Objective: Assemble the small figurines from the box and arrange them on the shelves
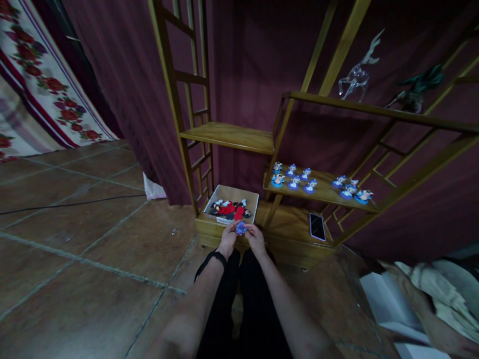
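Between my two hands is a small purple figurine (241,229), gripped by the fingertips from both sides. My left hand (229,235), with a dark band at the wrist, closes on its left side, and my right hand (254,236) on its right. Just beyond them stands a white box (239,191) holding several red, black and white figurines (234,208). On the shelf to the right, several purple-and-white figurines (294,182) and a few blue-based ones (277,180) stand upright in groups. Fine detail of the held figurine is too small to make out.
A wooden shelf unit (228,134) rises in front of me. A phone (317,227) lies on its lower board at right. Higher up stand a clear deer ornament (357,75) and a dark green ornament (419,89). White boxes (392,301) sit on the floor at right.
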A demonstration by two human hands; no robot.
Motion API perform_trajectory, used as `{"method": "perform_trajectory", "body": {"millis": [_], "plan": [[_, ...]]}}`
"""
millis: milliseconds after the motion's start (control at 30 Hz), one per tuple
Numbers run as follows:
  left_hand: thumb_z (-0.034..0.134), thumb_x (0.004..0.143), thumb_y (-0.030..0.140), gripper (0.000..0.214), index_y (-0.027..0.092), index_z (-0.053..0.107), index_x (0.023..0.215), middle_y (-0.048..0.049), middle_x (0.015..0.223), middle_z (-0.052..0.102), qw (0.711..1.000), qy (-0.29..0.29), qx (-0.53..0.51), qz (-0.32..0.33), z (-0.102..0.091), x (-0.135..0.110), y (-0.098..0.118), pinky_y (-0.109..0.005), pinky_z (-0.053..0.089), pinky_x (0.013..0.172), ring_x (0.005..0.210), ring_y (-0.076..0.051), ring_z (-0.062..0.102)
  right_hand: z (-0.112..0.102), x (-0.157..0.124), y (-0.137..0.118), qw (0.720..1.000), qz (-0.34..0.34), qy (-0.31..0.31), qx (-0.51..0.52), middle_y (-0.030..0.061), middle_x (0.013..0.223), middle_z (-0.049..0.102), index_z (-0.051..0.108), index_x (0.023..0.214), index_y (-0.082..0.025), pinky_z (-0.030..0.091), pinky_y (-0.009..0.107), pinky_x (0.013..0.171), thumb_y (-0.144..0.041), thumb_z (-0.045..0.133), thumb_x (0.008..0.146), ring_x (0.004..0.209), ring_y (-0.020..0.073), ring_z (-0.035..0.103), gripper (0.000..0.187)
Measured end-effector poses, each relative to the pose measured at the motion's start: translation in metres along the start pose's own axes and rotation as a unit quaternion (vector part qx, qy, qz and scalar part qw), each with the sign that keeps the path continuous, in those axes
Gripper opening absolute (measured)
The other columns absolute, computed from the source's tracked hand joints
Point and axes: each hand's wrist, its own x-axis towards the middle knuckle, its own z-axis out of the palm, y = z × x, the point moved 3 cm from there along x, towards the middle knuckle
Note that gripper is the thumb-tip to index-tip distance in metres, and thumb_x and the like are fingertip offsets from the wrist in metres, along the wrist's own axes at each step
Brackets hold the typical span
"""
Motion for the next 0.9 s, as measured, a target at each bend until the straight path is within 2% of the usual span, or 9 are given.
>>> {"method": "perform_trajectory", "body": {"millis": [133, 267, 533, 667, 900], "plan": [[0.049, 0.049, -0.004, 0.05, 0.015, 0.068, 0.091, -0.0034, 0.082, 0.069, 1.0, 0.002, -0.001, 0.013, 0.0006, -0.0003, 0.002, -0.018, 0.038, 0.055, 0.065, -0.01, 0.056, -0.0005, 0.0001, 0.0024, 0.999, -0.042, 0.006, -0.024, 0.0005, 0.096, 0.068, 0.063, 0.094, -0.023, 0.048, 0.031, 0.083, -0.022, 0.05, 0.07, 0.087, 0.0172, 0.063, 0.027], [0.049, 0.05, -0.003, 0.051, 0.015, 0.068, 0.094, -0.0039, 0.081, 0.069, 1.0, -0.008, -0.004, 0.008, 0.002, -0.0023, 0.0032, -0.019, 0.039, 0.058, 0.066, -0.01, 0.057, -0.0019, -0.0004, 0.0025, 0.998, -0.053, 0.006, -0.041, -0.0004, 0.099, 0.068, 0.064, 0.096, -0.025, 0.047, 0.033, 0.086, -0.021, 0.05, 0.071, 0.09, 0.0178, 0.063, 0.029], [0.057, 0.052, -0.001, 0.043, 0.014, 0.068, 0.091, -0.003, 0.078, 0.068, 1.0, -0.005, -0.004, -0.009, 0.0043, -0.005, 0.0033, -0.019, 0.041, 0.058, 0.064, -0.009, 0.056, -0.0033, -0.0031, -0.0032, 0.999, -0.035, 0.003, -0.041, -0.0015, 0.094, 0.069, 0.064, 0.097, -0.027, 0.048, 0.034, 0.085, -0.022, 0.054, 0.07, 0.087, 0.0178, 0.063, 0.029], [0.062, 0.054, 0.003, 0.034, 0.014, 0.067, 0.086, -0.0021, 0.073, 0.065, 0.999, -0.006, -0.01, -0.031, 0.0045, -0.0044, 0.0007, -0.019, 0.042, 0.058, 0.061, -0.008, 0.056, -0.0037, -0.003, -0.0042, 0.999, -0.02, 0.006, -0.045, -0.0012, 0.088, 0.069, 0.063, 0.099, -0.027, 0.049, 0.033, 0.081, -0.024, 0.055, 0.07, 0.082, 0.0178, 0.064, 0.03], [0.072, 0.054, 0.01, 0.03, 0.013, 0.066, 0.083, -0.0031, 0.076, 0.066, 0.999, -0.026, -0.01, -0.038, 0.0065, -0.0072, 0.0002, -0.02, 0.044, 0.061, 0.064, -0.009, 0.058, -0.0054, -0.0017, -0.0027, 0.998, 0.006, 0.03, -0.049, -0.0015, 0.084, 0.068, 0.061, 0.099, -0.027, 0.05, 0.031, 0.073, -0.028, 0.056, 0.07, 0.078, 0.0177, 0.063, 0.029]]}}
